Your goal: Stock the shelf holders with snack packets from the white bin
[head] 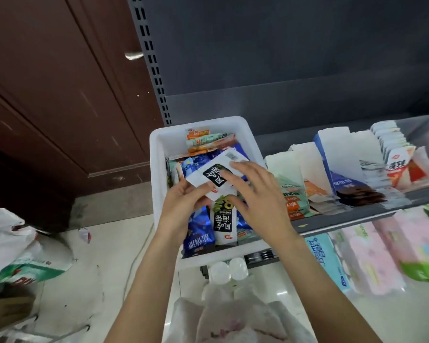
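Smooth white plastic bin (156, 154), glossy foil and plastic snack packets (224, 225), matt grey metal shelf (344, 220) with a perforated upright (154, 70), dark brown wood door (60, 82), glossy pale floor tiles (114, 256), thin crinkled plastic bags (10, 233)

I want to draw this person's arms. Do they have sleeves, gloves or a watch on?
No. Both forearms are bare as far as the picture shows, with no sleeves in view. The left hand and right hand wear no gloves, and no watch or bracelet shows.
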Demonstrator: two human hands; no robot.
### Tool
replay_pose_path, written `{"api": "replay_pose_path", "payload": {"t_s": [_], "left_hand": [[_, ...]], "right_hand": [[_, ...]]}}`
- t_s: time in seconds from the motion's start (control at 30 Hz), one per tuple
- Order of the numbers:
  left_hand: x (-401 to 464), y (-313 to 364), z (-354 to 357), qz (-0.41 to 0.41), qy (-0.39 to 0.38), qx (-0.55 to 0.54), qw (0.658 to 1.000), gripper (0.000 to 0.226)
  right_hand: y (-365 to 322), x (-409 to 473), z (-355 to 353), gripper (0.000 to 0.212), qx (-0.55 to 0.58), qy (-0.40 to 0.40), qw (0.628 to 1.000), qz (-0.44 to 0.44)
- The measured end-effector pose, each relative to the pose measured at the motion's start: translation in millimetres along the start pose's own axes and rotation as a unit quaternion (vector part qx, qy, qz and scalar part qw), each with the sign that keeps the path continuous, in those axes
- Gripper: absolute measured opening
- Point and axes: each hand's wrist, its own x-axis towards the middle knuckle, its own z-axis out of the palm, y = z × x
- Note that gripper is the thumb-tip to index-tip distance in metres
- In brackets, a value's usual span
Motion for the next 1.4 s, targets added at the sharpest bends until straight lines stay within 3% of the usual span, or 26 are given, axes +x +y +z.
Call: {"api": "replay_pose_path", "payload": {"t_s": [0.1, 0.17, 0.2, 0.27, 0.33, 0.4, 0.43, 0.57, 0.7, 0.77, 0.83, 0.93, 1.1, 1.27, 1.4], "left_hand": [[-0.7, 9.2, 19.2, -0.008, -0.057, 0.036, 0.998, 0.030], [0.6, 17.2, 32.9, 0.023, -0.062, 0.064, 0.996, 0.042], [2.0, 20.8, 39.9, 0.053, -0.058, 0.085, 0.993, 0.038], [9.6, 20.9, 58.3, 0.113, -0.058, 0.134, 0.983, 0.015], [20.7, 15.6, 75.6, 0.158, -0.094, 0.215, 0.959, 0.008], [30.3, 4.2, 105.4, 0.186, -0.150, 0.294, 0.926, 0.018], [33.6, -1.1, 120.8, 0.197, -0.174, 0.322, 0.909, 0.021], [41.5, -19.2, 186.4, 0.242, -0.216, 0.395, 0.860, 0.015], [51.6, -32.1, 251.8, 0.335, -0.150, 0.441, 0.819, 0.010], [55.0, -40.5, 281.5, 0.359, -0.114, 0.429, 0.821, 0.008], [55.8, -48.8, 310.6, 0.358, -0.091, 0.391, 0.843, 0.008], [57.6, -59.3, 345.7, 0.359, -0.071, 0.359, 0.859, 0.010], [76.5, -77.9, 369.9, 0.350, -0.036, 0.430, 0.832, 0.012], [81.1, -85.5, 368.6, 0.328, -0.047, 0.513, 0.792, 0.032], [84.8, -88.6, 363.4, 0.323, -0.042, 0.519, 0.791, 0.021]], "right_hand": [[2.3, 3.4, -9.0, 0.020, -0.008, 0.085, 0.996, 0.019], [7.8, 4.4, -26.8, 0.016, 0.064, 0.127, 0.977, 0.156], [11.5, 4.9, -38.4, 0.015, 0.143, 0.151, 0.942, 0.262], [26.7, -0.9, -59.9, 0.006, 0.340, 0.202, 0.816, 0.422], [42.6, -9.7, -73.1, 0.013, 0.442, 0.234, 0.721, 0.480], [64.9, -23.7, -88.5, 0.015, 0.477, 0.252, 0.685, 0.489], [77.2, -31.9, -94.1, 0.016, 0.483, 0.253, 0.685, 0.483], [128.3, -58.1, -124.5, 0.018, 0.457, 0.240, 0.709, 0.480], [206.8, -86.0, -159.1, 0.012, 0.286, 0.189, 0.836, 0.429], [239.4, -98.2, -174.0, 0.017, 0.191, 0.152, 0.893, 0.378], [260.1, -104.0, -188.3, 0.015, 0.130, 0.143, 0.926, 0.324], [284.6, -110.7, -196.4, 0.014, 0.161, 0.190, 0.927, 0.280], [322.1, -116.8, -176.0, 0.007, 0.195, 0.189, 0.910, 0.312], [330.7, -100.5, -152.2, 0.011, 0.128, 0.110, 0.935, 0.311], [335.9, -82.8, -151.7, 0.008, 0.035, 0.040, 0.976, 0.210]]}}
